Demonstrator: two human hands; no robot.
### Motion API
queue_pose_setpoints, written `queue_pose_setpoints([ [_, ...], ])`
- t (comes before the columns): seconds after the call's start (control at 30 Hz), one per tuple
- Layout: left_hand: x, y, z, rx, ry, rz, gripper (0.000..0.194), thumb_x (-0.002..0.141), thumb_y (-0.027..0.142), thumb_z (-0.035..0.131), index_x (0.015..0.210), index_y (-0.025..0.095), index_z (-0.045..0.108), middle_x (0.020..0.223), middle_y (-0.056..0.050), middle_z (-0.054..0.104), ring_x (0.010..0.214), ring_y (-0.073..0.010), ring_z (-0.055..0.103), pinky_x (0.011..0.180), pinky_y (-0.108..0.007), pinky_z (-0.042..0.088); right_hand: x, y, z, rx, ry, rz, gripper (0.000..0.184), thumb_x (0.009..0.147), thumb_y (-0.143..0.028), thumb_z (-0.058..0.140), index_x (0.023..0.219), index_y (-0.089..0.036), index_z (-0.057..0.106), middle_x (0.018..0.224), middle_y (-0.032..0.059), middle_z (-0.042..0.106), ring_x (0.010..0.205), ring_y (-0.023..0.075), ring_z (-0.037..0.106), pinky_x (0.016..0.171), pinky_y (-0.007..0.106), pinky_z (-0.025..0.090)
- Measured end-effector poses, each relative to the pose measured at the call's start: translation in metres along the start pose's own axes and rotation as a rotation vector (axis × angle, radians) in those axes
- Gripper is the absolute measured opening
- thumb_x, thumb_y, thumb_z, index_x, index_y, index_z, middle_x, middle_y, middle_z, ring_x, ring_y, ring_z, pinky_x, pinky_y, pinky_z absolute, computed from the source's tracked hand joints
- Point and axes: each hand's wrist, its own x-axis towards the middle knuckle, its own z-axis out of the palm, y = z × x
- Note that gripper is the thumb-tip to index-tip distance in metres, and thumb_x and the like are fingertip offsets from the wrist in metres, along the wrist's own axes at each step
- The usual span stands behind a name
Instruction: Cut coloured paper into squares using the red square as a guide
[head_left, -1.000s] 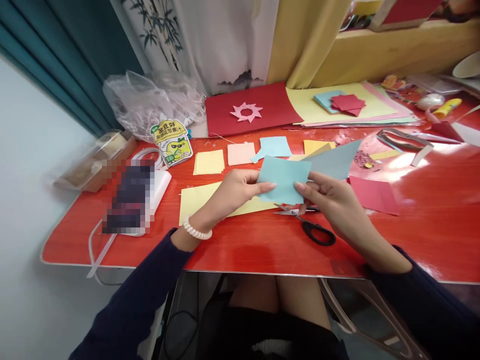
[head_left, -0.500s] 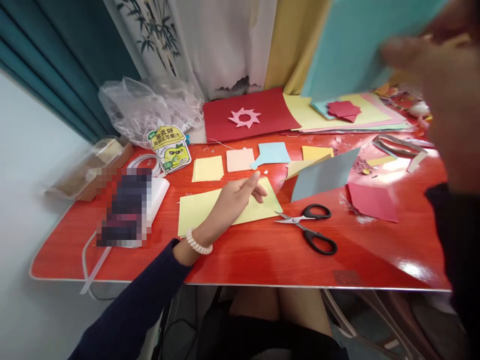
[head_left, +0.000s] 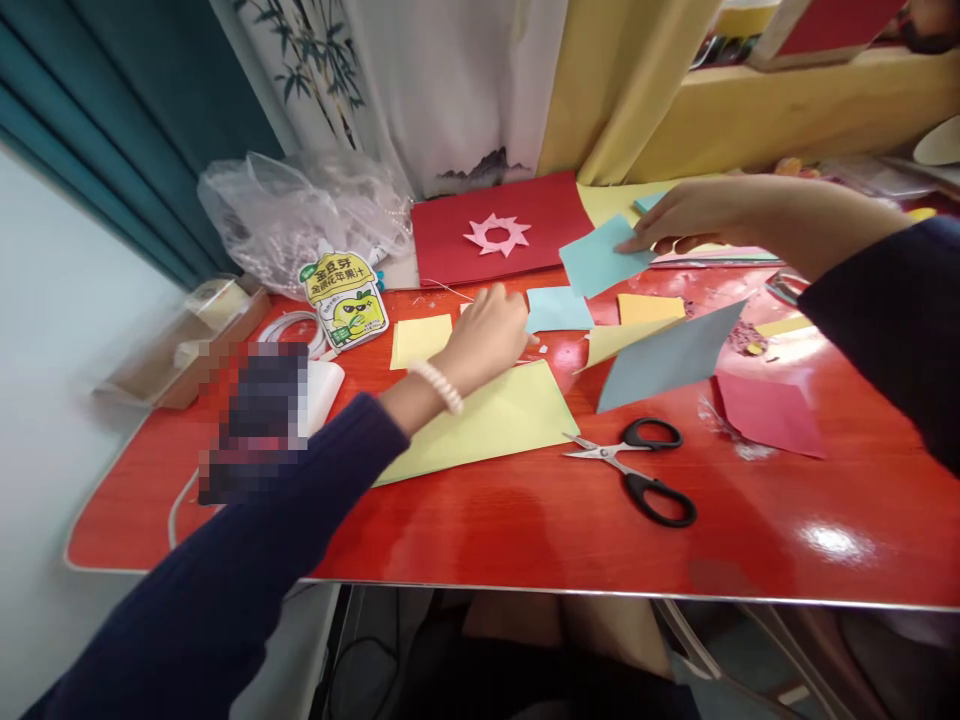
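Note:
My right hand (head_left: 686, 215) pinches a light blue paper square (head_left: 606, 257) by its right corner, holding it over the back of the table. My left hand (head_left: 491, 335), with a beaded bracelet at the wrist, reaches over the spot of the peach paper square, which it mostly covers. Its fingers are curled down and their tips are hidden. Close by lie a stack of pale yellow squares (head_left: 420, 340), another light blue piece (head_left: 559, 309) and a large yellow-green sheet (head_left: 495, 420). Black-handled scissors (head_left: 630, 465) lie spread in front.
A pink paper ring (head_left: 498, 235) rests on a dark red sheet (head_left: 442, 255) at the back. A folded grey-blue sheet (head_left: 667, 355) stands up at centre right, near a red piece (head_left: 772, 412). Leftward are a juice pouch (head_left: 349, 305), a plastic bag (head_left: 292, 220) and a box (head_left: 180, 350).
The right hand has come down and away from the camera with the blue paper. My left hand has moved forward from above the yellow-green sheet to the peach square, its fingers now pointing down.

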Motion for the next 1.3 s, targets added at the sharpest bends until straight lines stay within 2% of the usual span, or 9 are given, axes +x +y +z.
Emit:
queue_pose_setpoints([
  [0.1,0.030,-0.003,0.009,-0.090,-0.034,-0.056,0.025,0.069,0.019,0.071,0.057,0.017,0.050,0.084,-0.013,0.055,0.104,-0.0355,0.051,0.087,-0.046,0.039,-0.002,-0.003,0.000,-0.145,-0.180,0.036,0.054,0.061,-0.035,0.066,0.095,0.006,0.069,0.097,0.0176,0.068,0.066,0.0042,0.057,0.053,0.023,0.037],
  [0.17,0.039,-0.003,0.012,-0.130,-0.066,-0.062,0.037,0.066,0.017,0.073,0.047,0.019,0.041,0.070,-0.010,0.053,0.101,-0.0361,0.053,0.087,-0.047,0.038,-0.004,-0.004,0.001,-0.197,-0.202,0.033,0.058,0.064,-0.039,0.065,0.102,0.006,0.068,0.101,0.0197,0.067,0.063,0.0019,0.055,0.052,0.021,0.037],
  [0.3,0.045,-0.006,0.012,-0.187,-0.123,-0.082,0.047,0.065,0.015,0.072,0.040,0.022,0.033,0.053,-0.004,0.045,0.089,-0.0326,0.058,0.083,-0.044,0.039,-0.015,-0.006,0.004,-0.175,-0.205,0.034,0.055,0.066,-0.037,0.068,0.098,0.008,0.067,0.096,0.0202,0.068,0.056,0.0002,0.051,0.051,0.021,0.036],
  [0.53,0.048,-0.004,0.015,-0.235,-0.148,-0.130,0.047,0.065,0.019,0.072,0.038,0.022,0.034,0.051,-0.004,0.045,0.077,-0.0290,0.059,0.075,-0.041,0.040,-0.021,-0.010,0.011,-0.066,-0.215,0.086,0.036,0.072,-0.031,0.063,0.077,0.005,0.061,0.104,0.0195,0.064,0.068,0.0021,0.055,0.048,0.022,0.027],
  [0.7,0.041,0.007,-0.020,-0.303,-0.104,-0.186,0.025,0.061,0.016,0.074,0.045,0.016,0.054,0.054,-0.004,0.051,0.071,-0.0262,0.058,0.072,-0.041,0.040,-0.016,-0.007,0.018,-0.060,-0.261,0.061,0.034,0.069,-0.033,0.069,0.058,-0.005,0.054,0.078,0.0091,0.065,0.050,-0.0027,0.039,0.045,0.023,0.024],
  [0.83,0.031,0.004,-0.059,-0.272,-0.048,-0.264,0.020,0.057,0.012,0.076,0.046,0.012,0.060,0.051,-0.002,0.046,0.078,-0.0284,0.059,0.076,-0.043,0.040,-0.014,-0.008,0.029,-0.078,-0.312,0.018,0.034,0.068,-0.031,0.071,0.051,-0.009,0.051,0.049,-0.0050,0.050,0.043,-0.0022,0.034,0.045,0.022,0.027],
  [1.0,0.024,-0.020,-0.063,-0.258,-0.016,-0.301,0.015,0.059,0.018,0.077,0.052,0.011,0.066,0.050,0.000,0.047,0.079,-0.0262,0.060,0.077,-0.041,0.041,-0.010,-0.009,0.053,-0.188,-0.355,-0.043,0.037,0.064,-0.026,0.074,0.041,-0.010,0.050,0.034,-0.0108,0.036,0.035,-0.0032,0.028,0.040,0.018,0.023],
  [1.2,0.017,-0.019,-0.053,-0.398,0.043,-0.250,0.016,0.064,0.026,0.074,0.057,0.013,0.068,0.059,-0.005,0.060,0.070,-0.0198,0.057,0.072,-0.037,0.043,-0.013,-0.018,0.051,-0.262,-0.229,-0.222,0.040,0.065,-0.035,0.073,0.042,-0.008,0.053,0.044,-0.0063,0.052,0.046,-0.0024,0.045,0.041,0.011,0.024],
  [1.3,0.013,0.000,-0.065,-0.481,0.124,-0.174,0.016,0.069,0.025,0.072,0.061,0.012,0.067,0.063,-0.004,0.061,0.073,-0.0173,0.056,0.076,-0.036,0.043,-0.036,-0.042,0.023,-0.187,-0.261,-0.361,0.041,0.071,-0.046,0.067,0.077,-0.005,0.070,0.072,-0.0011,0.069,0.062,0.0009,0.058,0.051,0.010,0.038],
])
